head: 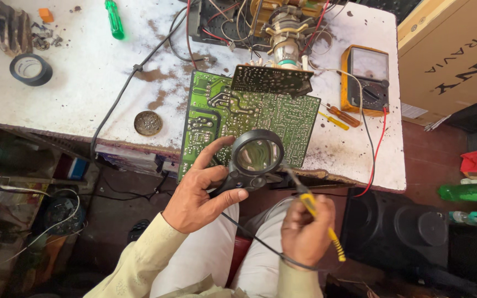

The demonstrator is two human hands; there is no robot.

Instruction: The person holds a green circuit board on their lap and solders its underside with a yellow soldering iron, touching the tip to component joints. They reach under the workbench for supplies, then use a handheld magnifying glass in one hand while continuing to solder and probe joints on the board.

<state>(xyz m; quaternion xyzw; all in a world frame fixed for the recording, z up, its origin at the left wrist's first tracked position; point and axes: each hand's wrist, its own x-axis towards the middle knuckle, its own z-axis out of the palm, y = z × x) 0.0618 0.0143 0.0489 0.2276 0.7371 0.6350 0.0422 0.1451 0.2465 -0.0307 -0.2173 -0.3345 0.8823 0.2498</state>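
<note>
The left hand is closed around the black handle of a round magnifying glass, holding its lens flat over the lower edge of the green circuit board in the middle of the frame, seemingly to enlarge the solder joints there. The right hand grips a yellow-handled soldering iron like a pen, its tip angled up beside the lens. A yellow-cased meter with its leads sits within reach at upper right.

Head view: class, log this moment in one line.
left hand: holds magnifying glass | right hand: holds yellow probe | under lens: green circuit board | surface: workbench
</note>
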